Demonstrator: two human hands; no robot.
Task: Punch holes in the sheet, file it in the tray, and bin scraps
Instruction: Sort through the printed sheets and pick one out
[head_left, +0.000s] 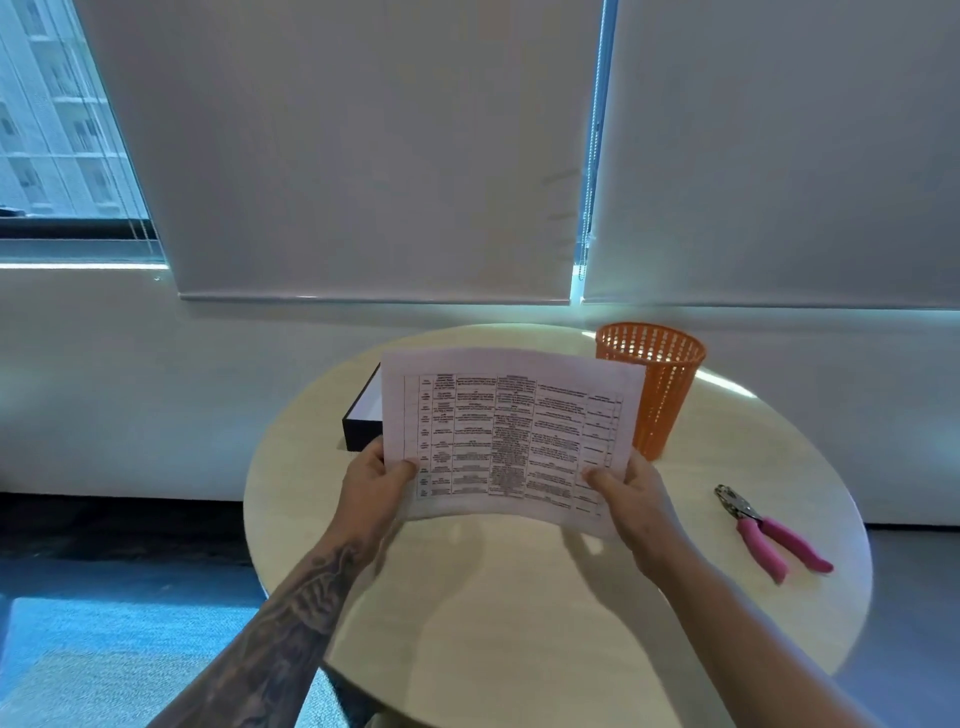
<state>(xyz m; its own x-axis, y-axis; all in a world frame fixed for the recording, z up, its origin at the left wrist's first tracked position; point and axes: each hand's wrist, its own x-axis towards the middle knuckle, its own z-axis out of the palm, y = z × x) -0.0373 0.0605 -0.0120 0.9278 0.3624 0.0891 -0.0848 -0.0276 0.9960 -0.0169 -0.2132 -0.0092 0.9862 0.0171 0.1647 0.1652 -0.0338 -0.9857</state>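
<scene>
I see a round pale table (519, 613); its far edge sits close to the wall under the blinds (374, 156); its near edge is cut off at the bottom of my view. There is bare table top below the sheet, and more between the right hand and the hole punch.

The sheet (511, 436) is held up in the air over the middle of the table, facing me and a bit curved; the left hand (376, 483) pinches its lower left corner with the thumb on the front and the fingers behind; the right hand (631, 499) pinches the lower right corner the same way.

The black tray (361, 421) lies behind the sheet on the far left part of the table; I can see only its left end, the rest is hidden. The orange bin (670, 395) stands upright at the far right; the sheet covers its lower left side. The print on the sheet is a grid with small words that I cannot read; I cannot tell if it has holes.

The hole punch (769, 530) with pink handles lies flat near the right edge, well apart from both hands. A window (57, 130) at the far left shows a building outside.
</scene>
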